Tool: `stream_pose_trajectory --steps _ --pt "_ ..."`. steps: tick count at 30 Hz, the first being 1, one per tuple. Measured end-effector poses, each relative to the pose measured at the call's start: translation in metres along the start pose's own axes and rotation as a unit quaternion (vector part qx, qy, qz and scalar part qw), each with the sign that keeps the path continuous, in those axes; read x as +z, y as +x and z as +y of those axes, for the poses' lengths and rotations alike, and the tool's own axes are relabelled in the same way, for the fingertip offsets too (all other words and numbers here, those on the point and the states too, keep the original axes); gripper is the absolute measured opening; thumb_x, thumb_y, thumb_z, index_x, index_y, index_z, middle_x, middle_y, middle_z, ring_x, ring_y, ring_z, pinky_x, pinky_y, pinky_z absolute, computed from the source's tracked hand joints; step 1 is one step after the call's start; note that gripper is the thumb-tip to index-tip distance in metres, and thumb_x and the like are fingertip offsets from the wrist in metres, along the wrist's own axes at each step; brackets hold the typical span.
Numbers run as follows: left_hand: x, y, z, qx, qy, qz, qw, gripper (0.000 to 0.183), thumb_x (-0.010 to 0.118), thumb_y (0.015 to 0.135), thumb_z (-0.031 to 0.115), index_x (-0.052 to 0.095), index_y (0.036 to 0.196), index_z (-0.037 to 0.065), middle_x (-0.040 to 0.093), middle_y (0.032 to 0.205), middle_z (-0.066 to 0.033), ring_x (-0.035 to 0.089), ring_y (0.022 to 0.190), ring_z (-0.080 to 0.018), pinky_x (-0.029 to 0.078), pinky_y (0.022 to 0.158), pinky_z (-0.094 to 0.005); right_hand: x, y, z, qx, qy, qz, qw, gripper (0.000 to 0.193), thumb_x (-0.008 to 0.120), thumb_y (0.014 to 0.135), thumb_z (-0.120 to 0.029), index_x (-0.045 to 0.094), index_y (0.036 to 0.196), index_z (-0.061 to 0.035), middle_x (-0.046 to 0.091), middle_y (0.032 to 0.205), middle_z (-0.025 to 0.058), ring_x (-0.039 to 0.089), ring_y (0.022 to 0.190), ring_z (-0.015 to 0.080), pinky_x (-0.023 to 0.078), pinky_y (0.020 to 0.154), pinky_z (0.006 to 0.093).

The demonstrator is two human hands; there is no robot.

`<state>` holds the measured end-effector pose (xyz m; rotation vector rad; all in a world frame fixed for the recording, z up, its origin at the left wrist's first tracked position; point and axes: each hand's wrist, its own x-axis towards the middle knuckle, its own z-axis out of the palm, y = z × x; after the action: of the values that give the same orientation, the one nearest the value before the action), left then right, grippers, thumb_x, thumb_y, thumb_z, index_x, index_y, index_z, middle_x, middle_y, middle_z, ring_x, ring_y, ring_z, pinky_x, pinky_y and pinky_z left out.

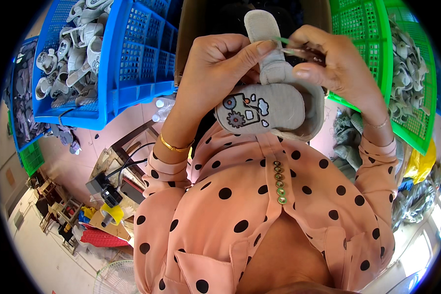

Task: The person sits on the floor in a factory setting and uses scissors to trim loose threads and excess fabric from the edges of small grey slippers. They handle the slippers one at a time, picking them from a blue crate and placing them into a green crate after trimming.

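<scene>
- Nearest to us, in the lower half of the frame, we see the pink blouse with black dots [259, 220] and its row of small buttons [279, 182].
- Just above it, at the centre, we hold the grey baby shoe [269, 105]. Its long axis runs almost vertical in the frame: the rounded toe with the sewn picture patch [244, 111] points down toward our chest, and the strap [264, 34] points up to the top edge.
- Our left hand [215, 68] grasps the shoe from the left side. The fingers are curled around it, and the thumb tip presses on the strap, so the shoe lies between thumb and fingers.
- Our right hand [328, 61] is at the upper right of the shoe. Its fingers pinch a thin green tool [294, 46], whose tip meets the strap close to the left thumb. The right thumb rests against the shoe's side.
- A gold bangle [174, 146] sits on the left wrist.
- Farther, at the upper left, a blue basket [132, 73] holds many grey shoe parts [73, 44].
- At the upper right, a green basket [367, 44] holds more grey pieces [409, 78].
- At the lower left, far below, lies a yellow tape roll [111, 213].
</scene>
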<state>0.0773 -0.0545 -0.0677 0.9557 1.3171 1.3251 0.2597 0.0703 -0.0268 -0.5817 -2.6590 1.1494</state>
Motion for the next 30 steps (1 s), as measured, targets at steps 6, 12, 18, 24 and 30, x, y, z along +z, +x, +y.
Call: stream_pose_trajectory --steps 6,12,18,24,30 --pt "-0.002 -0.001 0.001 -0.019 -0.026 -0.017 0.999 0.027 0.069 0.09 0.024 0.068 0.085 -0.003 0.067 0.074 -0.0043 0.061 0.066 -0.0055 0.049 0.057 -0.0186 0.019 0.004 0.009 0.023 0.19 -0.023 0.981 0.03 0.068 0.088 -0.026 0.06 0.084 0.0022 0.042 0.06 0.004 0.034 0.06 0.0052 0.035 0.051 0.0244" --pt "-0.005 -0.009 -0.01 0.156 0.231 -0.035 0.96 0.008 0.065 0.09 0.007 0.065 0.085 0.0 0.064 0.08 -0.0018 0.054 0.068 -0.0052 0.043 0.06 -0.0182 0.013 0.008 0.006 0.058 0.147 -0.038 0.987 0.035 0.066 0.091 -0.032 0.061 0.085 0.0027 0.043 0.061 0.0015 0.035 0.062 0.003 0.034 0.051 0.0227" --pt "-0.034 0.002 -0.02 0.126 0.158 0.162 0.966 0.017 0.055 0.097 0.013 0.066 0.093 0.0 0.064 0.075 -0.0028 0.057 0.071 -0.0051 0.044 0.064 -0.0183 0.024 0.005 0.01 0.037 0.211 -0.004 0.977 0.036 0.064 0.092 -0.031 0.061 0.083 0.003 0.041 0.061 -0.0006 0.033 0.061 0.0029 0.032 0.049 0.0239" --pt "-0.026 -0.004 -0.007 0.143 0.226 0.065 0.961 0.012 0.071 0.084 0.016 0.072 0.092 0.007 0.07 0.092 -0.0047 0.061 0.093 -0.0204 0.047 0.084 -0.0314 0.022 0.007 0.009 0.052 0.209 0.0 0.976 0.034 0.065 0.092 -0.029 0.061 0.082 0.0029 0.038 0.059 0.0005 0.032 0.059 0.0038 0.031 0.049 0.0243" --pt "-0.008 -0.007 -0.011 0.235 0.311 0.053 0.919 0.007 0.069 0.085 0.01 0.071 0.089 0.004 0.07 0.088 -0.0045 0.062 0.086 -0.0157 0.049 0.078 -0.0287 0.024 0.01 0.007 0.033 0.147 0.024 0.988 0.033 0.064 0.092 -0.029 0.061 0.081 0.0018 0.036 0.058 0.0024 0.032 0.057 0.0049 0.031 0.048 0.0244"
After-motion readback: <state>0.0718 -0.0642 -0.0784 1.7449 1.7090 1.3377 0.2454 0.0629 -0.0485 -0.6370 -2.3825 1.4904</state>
